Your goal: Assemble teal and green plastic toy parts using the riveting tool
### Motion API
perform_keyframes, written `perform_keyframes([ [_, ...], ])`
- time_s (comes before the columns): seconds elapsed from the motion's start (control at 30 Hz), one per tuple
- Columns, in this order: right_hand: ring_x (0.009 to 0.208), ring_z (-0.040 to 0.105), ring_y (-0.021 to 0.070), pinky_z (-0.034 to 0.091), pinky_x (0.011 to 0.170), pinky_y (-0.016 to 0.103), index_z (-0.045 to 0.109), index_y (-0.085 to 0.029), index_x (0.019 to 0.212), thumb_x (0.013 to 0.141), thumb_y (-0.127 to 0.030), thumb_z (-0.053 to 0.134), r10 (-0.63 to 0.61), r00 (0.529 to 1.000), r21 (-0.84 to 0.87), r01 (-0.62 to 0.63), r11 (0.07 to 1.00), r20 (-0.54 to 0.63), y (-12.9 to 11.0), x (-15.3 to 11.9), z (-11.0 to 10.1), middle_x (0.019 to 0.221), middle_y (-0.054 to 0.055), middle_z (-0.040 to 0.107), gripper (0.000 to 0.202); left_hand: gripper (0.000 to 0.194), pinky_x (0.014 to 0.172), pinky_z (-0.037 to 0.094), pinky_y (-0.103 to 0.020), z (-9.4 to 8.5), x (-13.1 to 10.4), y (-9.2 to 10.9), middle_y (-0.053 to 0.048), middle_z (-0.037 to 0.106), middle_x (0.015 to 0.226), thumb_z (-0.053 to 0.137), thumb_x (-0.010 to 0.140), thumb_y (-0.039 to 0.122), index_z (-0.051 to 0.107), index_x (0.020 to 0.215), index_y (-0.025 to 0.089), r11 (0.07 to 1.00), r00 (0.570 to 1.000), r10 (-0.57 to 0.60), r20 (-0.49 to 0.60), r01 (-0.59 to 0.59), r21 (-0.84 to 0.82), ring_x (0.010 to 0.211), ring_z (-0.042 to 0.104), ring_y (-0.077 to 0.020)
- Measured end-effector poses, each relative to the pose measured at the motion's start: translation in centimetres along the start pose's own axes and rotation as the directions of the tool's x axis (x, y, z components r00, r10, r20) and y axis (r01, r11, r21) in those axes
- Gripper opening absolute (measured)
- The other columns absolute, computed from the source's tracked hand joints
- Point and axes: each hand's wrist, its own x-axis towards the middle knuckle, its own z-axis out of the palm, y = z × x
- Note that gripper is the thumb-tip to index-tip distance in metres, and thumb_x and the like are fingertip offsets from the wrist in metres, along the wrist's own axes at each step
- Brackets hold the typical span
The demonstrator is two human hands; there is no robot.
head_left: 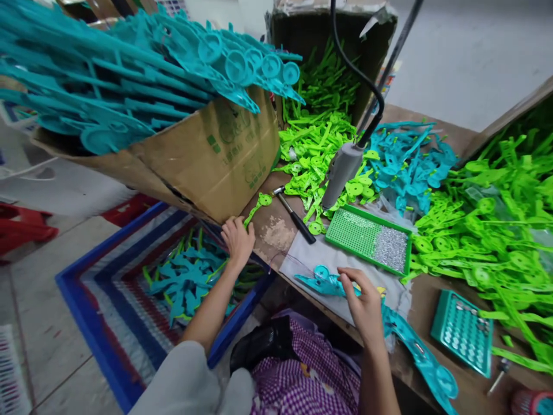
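I had the right hand (pixel 363 302) pinching a teal plastic piece (pixel 330 285) over the grey cloth (pixel 311 255), left hand (pixel 239 239) at a lime-green plastic piece (pixel 263 200), grip unclear; likely part pickup, next move needing a secure left pinch.

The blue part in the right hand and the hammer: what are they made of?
Blue part: likely plastic, smooth and glossy; light glints off its moulded curves. Hammer: its head looks metal, silvery and shiny; the smooth black grip may be rubber or plastic.
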Motion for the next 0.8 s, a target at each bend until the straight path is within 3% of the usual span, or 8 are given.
perform_keyframes([
  [0.13,0.095,0.064,0.0216,0.050,0.083,0.036,0.066,-0.022,0.099,0.093,-0.034,0.049,-0.010,0.999,-0.054,0.013,0.998,0.051,-0.6,0.2,0.7,0.100,0.007,0.069,0.022,0.035,0.094,0.037,-0.047,0.6,3.1,4.7,-0.019,0.050,0.123,0.045,0.092,0.034,0.057,0.118,0.014,0.963,0.976,0.210,0.058,-0.196,-0.186,0.110,0.047,-0.0343],
  [0.23,0.096,0.064,0.0212,0.048,0.084,0.035,0.066,-0.022,0.102,0.094,-0.034,0.047,-0.026,0.995,-0.080,0.033,0.996,0.093,-1.1,0.8,1.2,0.101,0.008,0.068,0.023,0.039,0.098,0.033,-0.048,2.5,7.0,8.5,-0.016,0.044,0.134,0.050,0.090,0.033,0.052,0.126,0.019,0.918,0.938,0.328,0.110,-0.290,-0.270,0.121,0.040,-0.0343],
  [0.3,0.098,0.062,0.0208,0.047,0.086,0.035,0.065,-0.022,0.104,0.095,-0.033,0.047,-0.054,0.986,-0.096,0.070,0.993,0.156,-1.3,1.0,1.5,0.102,0.007,0.068,0.023,0.036,0.100,0.027,-0.052,4.1,9.8,10.4,-0.017,0.040,0.140,0.060,0.084,0.031,0.056,0.118,0.020,0.919,0.910,0.365,0.195,-0.318,-0.235,0.128,0.032,-0.0368],
  [0.4,0.099,0.062,0.0202,0.046,0.086,0.034,0.064,-0.023,0.107,0.095,-0.032,0.046,-0.065,0.972,-0.138,0.097,0.986,0.226,-1.2,0.7,1.3,0.103,0.006,0.067,0.023,0.023,0.102,0.022,-0.054,5.9,13.1,11.5,-0.014,0.058,0.118,0.065,0.078,0.019,0.060,0.101,0.019,0.895,0.820,0.441,0.365,-0.372,-0.245,0.125,0.038,-0.0343],
  [0.47,0.096,0.063,0.0190,0.046,0.083,0.032,0.064,-0.022,0.105,0.095,-0.031,0.046,-0.053,0.976,-0.165,0.089,0.982,0.210,-1.4,0.2,0.9,0.102,0.005,0.068,0.022,0.018,0.101,0.023,-0.053,6.4,14.4,11.2,-0.010,0.062,0.104,0.066,0.076,0.016,0.061,0.093,0.020,0.863,0.771,0.500,0.394,-0.408,-0.297,0.117,0.046,-0.0314],
  [0.53,0.094,0.063,0.0178,0.045,0.081,0.030,0.064,-0.022,0.104,0.096,-0.031,0.045,-0.062,0.979,-0.194,0.100,0.976,0.194,-2.0,0.4,0.8,0.100,0.005,0.068,0.022,0.016,0.099,0.029,-0.048,6.2,15.0,10.8,-0.008,0.060,0.103,0.070,0.074,0.018,0.061,0.086,0.019,0.836,0.778,0.527,0.342,-0.403,-0.371,0.111,0.050,-0.0290],
  [0.63,0.096,0.062,0.0183,0.043,0.084,0.032,0.063,-0.022,0.105,0.096,-0.031,0.045,-0.143,0.961,-0.287,0.210,0.935,0.235,-3.1,2.9,1.9,0.102,0.005,0.068,0.022,0.022,0.091,0.040,-0.038,4.9,14.8,10.7,-0.007,0.056,0.107,0.074,0.068,0.018,0.059,0.084,0.018,0.787,0.850,0.495,0.178,-0.352,-0.506,0.104,0.054,-0.0242],
  [0.8,0.111,0.055,0.0268,0.030,0.101,0.047,0.063,-0.018,0.110,0.093,-0.021,0.045,-0.125,0.955,-0.679,0.280,0.678,0.269,-2.0,10.1,6.2,0.115,0.013,0.066,0.025,0.022,0.092,0.044,-0.031,2.0,11.6,10.6,-0.007,0.055,0.110,0.068,0.071,0.010,0.054,0.087,0.019,0.644,0.844,0.529,-0.088,-0.467,-0.607,0.108,0.054,-0.0210],
])
